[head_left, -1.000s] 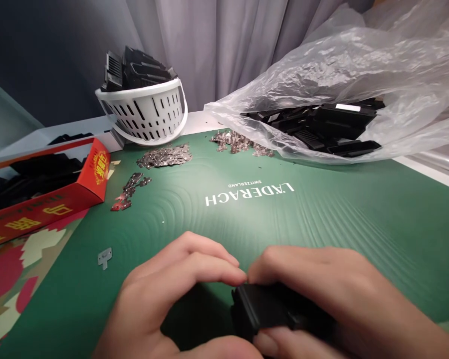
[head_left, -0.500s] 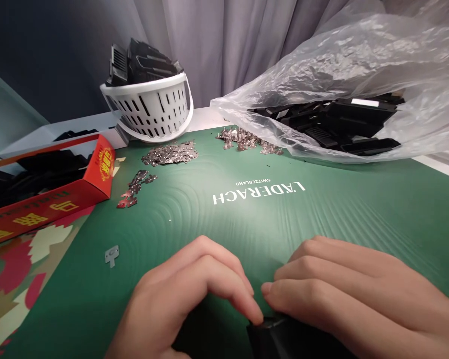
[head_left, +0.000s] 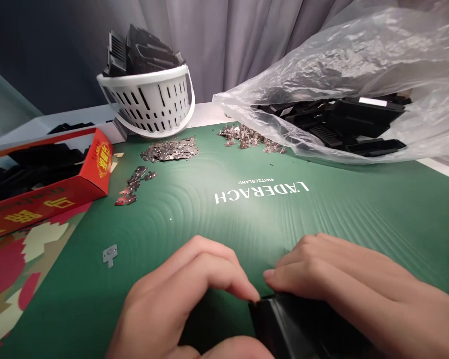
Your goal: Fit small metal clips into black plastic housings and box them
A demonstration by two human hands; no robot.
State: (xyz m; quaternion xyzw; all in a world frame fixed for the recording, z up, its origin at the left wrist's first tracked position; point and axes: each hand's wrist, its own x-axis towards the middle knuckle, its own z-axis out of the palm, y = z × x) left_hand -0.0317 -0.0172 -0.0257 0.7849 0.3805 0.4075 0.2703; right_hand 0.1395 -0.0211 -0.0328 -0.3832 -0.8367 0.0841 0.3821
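**Fingertip hold on a black housing, with loose clips nearby**

The black plastic housing [head_left: 295, 324] sits at the bottom edge of the view, partly cut off and partly under the right hand [head_left: 344, 284]. The left hand [head_left: 172, 294] presses its fingertips [head_left: 252, 294] onto the housing's near corner, while the right hand's fingers curve just over its upper edge. The hands are close together, but the right hand's hold can't be made out, and any thumb contact is hidden.

The contact looks slight, so a sideways slip could tip the housing onto the green LÄDERACH card [head_left: 359, 214]. A knock could also scatter the loose metal bracket [head_left: 110, 255] or the small metal clips [head_left: 169, 149] — sharp-looking bits that might catch skin if swept up carelessly. Farther back, the red printed box [head_left: 97, 169], white slotted basket [head_left: 149, 107] and clear plastic bag [head_left: 344, 65] all hold more black parts; the basket's overfilled load looks the likeliest to topple if bumped.
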